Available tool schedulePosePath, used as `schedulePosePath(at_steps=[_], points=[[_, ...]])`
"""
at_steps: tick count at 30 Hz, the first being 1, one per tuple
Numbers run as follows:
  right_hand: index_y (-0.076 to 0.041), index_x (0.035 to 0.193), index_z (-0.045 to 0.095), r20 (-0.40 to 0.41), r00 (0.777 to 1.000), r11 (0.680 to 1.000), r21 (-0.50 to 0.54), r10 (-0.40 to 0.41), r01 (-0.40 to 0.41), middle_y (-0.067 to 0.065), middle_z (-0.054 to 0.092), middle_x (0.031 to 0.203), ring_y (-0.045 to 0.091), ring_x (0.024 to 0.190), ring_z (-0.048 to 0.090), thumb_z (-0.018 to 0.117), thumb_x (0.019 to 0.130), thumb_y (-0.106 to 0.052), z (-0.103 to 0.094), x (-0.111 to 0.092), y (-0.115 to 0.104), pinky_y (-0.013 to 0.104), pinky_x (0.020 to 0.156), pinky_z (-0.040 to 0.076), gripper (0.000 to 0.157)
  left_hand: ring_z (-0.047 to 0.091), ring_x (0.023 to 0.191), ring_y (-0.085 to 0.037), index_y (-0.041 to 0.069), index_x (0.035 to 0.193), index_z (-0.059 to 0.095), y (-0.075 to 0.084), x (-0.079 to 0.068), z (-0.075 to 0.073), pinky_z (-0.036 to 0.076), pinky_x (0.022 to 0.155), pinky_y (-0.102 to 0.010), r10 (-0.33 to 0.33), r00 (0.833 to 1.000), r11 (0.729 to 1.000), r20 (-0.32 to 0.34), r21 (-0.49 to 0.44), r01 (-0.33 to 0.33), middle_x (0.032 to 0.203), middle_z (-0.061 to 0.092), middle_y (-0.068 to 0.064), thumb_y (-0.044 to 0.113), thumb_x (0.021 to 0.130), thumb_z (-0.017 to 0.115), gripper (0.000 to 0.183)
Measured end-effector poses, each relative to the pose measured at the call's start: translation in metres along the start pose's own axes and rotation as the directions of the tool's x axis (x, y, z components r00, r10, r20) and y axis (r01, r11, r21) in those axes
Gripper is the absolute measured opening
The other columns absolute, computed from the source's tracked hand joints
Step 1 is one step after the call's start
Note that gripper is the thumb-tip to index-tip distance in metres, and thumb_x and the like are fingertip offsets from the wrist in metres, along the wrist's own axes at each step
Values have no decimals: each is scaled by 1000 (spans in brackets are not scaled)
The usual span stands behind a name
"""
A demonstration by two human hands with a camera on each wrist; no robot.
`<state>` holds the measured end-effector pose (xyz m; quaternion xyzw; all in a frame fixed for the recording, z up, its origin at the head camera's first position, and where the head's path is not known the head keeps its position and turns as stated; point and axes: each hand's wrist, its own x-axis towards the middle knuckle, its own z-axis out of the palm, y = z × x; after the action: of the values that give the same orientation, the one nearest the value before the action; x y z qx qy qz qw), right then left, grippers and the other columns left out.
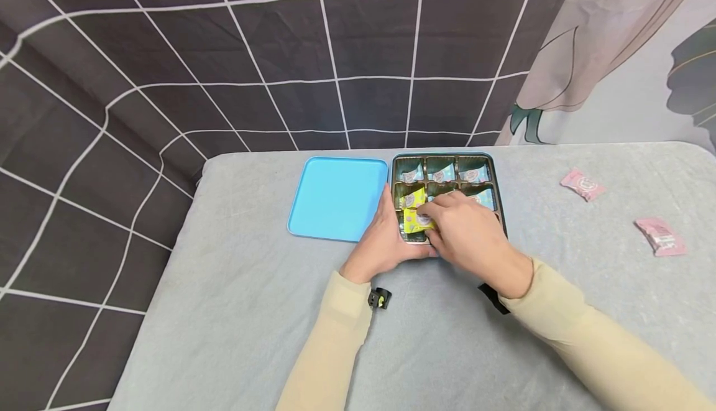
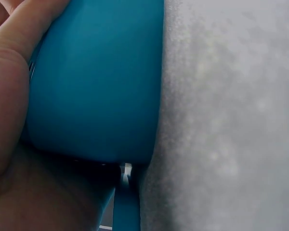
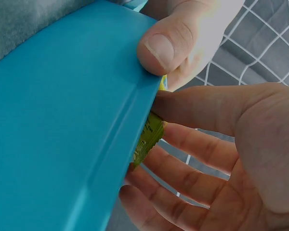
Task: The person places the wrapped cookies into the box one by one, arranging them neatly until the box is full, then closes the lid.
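Note:
A blue tin [image 2: 101, 86] with a dark divided tray [image 1: 443, 166] inside stands on the grey cloth. My left hand [image 1: 386, 243] grips its near left corner, fingers along the left side and thumb along the front wall. Over the tray's front row, my right hand [image 1: 475, 230] pinches a yellow candy packet [image 1: 412, 221] between thumb and fingers. Another yellow candy packet [image 1: 414, 198] lies in the left compartment of the middle row. Blue candy packets [image 1: 474, 175] sit in the back row and the middle row. My right hand hides part of the middle and front rows.
Left of the tin lies a light blue lid [image 1: 338, 196], close beside it. Two pink candy packets, one farther back [image 1: 583, 184] and one nearer [image 1: 660, 237], rest on the cloth at the right. A dark checked curtain [image 1: 369, 50] hangs behind the table.

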<state>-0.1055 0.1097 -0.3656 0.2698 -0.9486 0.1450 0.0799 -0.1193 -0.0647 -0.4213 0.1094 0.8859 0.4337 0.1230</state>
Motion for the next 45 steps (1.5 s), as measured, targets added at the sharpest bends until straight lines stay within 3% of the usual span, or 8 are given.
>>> schedulePosePath(at_steps=[13, 22, 32, 40, 45], points=[[-8, 108, 78, 10, 1000, 1000, 21, -3, 3, 9, 73, 108, 29, 101, 63, 69, 86, -8, 5, 5, -3, 47, 76, 57, 23, 4, 153, -22, 3, 159, -14, 1, 0, -2, 24, 120, -41, -3, 1000, 1000, 17, 5, 2, 168, -8, -15, 44, 74, 89, 139], [-8, 104, 78, 59, 997, 999, 32, -41, 39, 6, 73, 105, 26, 97, 61, 70, 83, -5, 6, 8, -6, 43, 79, 56, 23, 2, 153, -22, 3, 158, -15, 1, -1, -2, 24, 120, -42, -11, 999, 1000, 32, 1, 11, 168, -10, -14, 40, 77, 86, 135], [-12, 92, 79, 102, 993, 997, 50, -63, 58, 3, 73, 99, 25, 92, 59, 70, 81, -4, 8, 16, -8, 40, 74, 55, 17, 2, 153, -22, 5, 159, -15, 1, -2, -4, 24, 120, -41, -3, 999, 1000, 42, 10, 2, 167, -11, -15, 37, 79, 86, 133], [-12, 79, 76, 115, 983, 987, 95, -143, 133, 3, 71, 91, 23, 81, 52, 68, 78, 2, 10, 24, -6, 34, 67, 50, 16, 3, 153, -24, 1, 158, -14, 1, -3, -4, 25, 119, -42, 20, 999, 1000, 30, 20, -21, 167, -10, -17, 37, 78, 87, 133], [-7, 80, 75, 113, 973, 977, 102, -200, 189, 5, 69, 90, 25, 83, 53, 68, 78, 5, 12, 26, -3, 36, 76, 51, 14, 2, 153, -24, 0, 158, -14, 1, -2, -4, 24, 120, -41, 29, 999, 999, 30, 17, -29, 167, -10, -17, 36, 78, 87, 133]])
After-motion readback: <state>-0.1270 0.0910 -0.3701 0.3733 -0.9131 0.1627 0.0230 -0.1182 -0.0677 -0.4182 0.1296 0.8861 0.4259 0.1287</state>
